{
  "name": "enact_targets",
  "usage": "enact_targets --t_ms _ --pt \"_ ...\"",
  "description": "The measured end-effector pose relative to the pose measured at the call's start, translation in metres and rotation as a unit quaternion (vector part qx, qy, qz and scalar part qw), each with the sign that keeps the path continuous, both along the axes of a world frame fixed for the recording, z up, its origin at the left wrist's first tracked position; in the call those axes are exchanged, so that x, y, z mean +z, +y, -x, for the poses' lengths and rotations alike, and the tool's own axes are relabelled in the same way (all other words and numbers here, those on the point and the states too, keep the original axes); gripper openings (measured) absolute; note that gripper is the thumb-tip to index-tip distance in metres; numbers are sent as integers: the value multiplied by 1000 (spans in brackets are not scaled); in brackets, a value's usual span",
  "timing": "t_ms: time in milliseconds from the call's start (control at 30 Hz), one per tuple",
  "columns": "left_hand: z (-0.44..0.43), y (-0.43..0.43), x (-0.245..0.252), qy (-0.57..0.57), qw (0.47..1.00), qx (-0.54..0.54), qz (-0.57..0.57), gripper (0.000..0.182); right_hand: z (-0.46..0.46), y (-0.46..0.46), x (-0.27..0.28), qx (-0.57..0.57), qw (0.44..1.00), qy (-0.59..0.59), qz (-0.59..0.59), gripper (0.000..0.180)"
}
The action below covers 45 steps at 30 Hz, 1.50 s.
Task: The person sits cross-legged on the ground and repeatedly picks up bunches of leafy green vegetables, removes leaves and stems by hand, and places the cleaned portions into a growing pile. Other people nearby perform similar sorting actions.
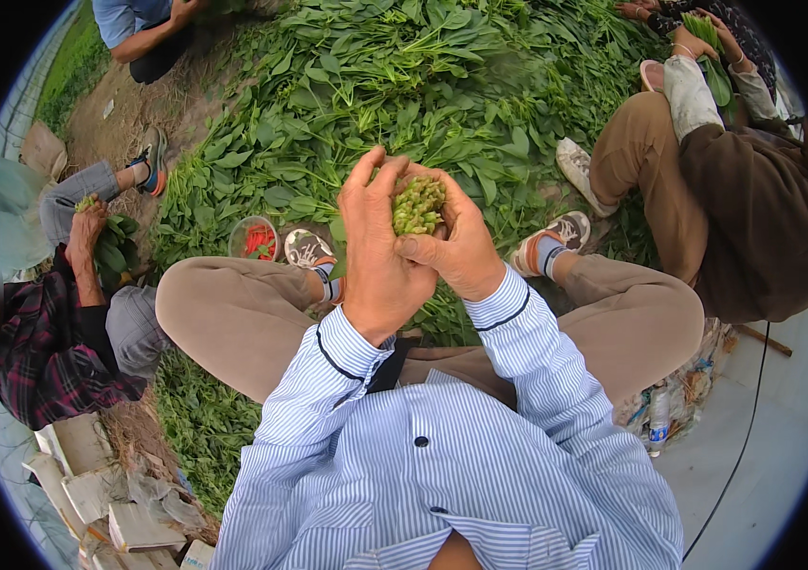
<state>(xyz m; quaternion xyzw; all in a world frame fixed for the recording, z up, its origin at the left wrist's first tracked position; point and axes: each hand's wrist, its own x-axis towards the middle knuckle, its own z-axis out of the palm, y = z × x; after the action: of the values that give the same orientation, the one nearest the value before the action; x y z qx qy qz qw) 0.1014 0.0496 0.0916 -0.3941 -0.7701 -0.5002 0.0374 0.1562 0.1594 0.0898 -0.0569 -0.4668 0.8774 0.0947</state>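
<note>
Both my hands are raised together over my lap, around a bundle of leafy green stems [418, 205] whose cut ends face up. My left hand [382, 242] wraps the bundle from the left side. On the other side my right hand [464, 235] curls around it, its thumb lying across below the stem ends. The leaves of the bundle are mostly hidden under my hands. A wide heap of loose leafy greens [375, 92] covers the ground beyond. By my left shoe stands a round clear tub [233, 239] with red bands in it.
Co-workers sit close on both sides, a sleeve in plaid [55, 342] at left and brown-trousered legs [650, 164] at right, each holding greens. Another person [137, 39] is at top left. White foam boxes [140, 527] lie lower left; a plastic bottle [659, 417] stands lower right.
</note>
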Motion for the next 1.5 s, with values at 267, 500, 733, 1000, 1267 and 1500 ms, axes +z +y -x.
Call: enact_targets --t_ms 267,500,733,1000,1267,1500 --pt "-1 -8 13 -80 990 -84 85 86 -13 -5 -10 -38 999 -23 -16 57" --pt "-2 -23 31 -291 944 -136 69 114 -26 -7 -1 -28 999 -15 44 54" --pt "-6 -6 44 -265 950 -162 33 105 -25 -6 27 -88 985 40 -144 74" --pt "13 8 96 -175 976 -90 -97 25 26 22 84 -122 881 128 -440 88" --pt "96 -46 122 -472 789 -111 -378 29 68 57 88 -66 963 126 -227 80" --pt "147 -69 106 -473 778 -105 -400 28 36 107 -82 -94 929 -246 -259 45"
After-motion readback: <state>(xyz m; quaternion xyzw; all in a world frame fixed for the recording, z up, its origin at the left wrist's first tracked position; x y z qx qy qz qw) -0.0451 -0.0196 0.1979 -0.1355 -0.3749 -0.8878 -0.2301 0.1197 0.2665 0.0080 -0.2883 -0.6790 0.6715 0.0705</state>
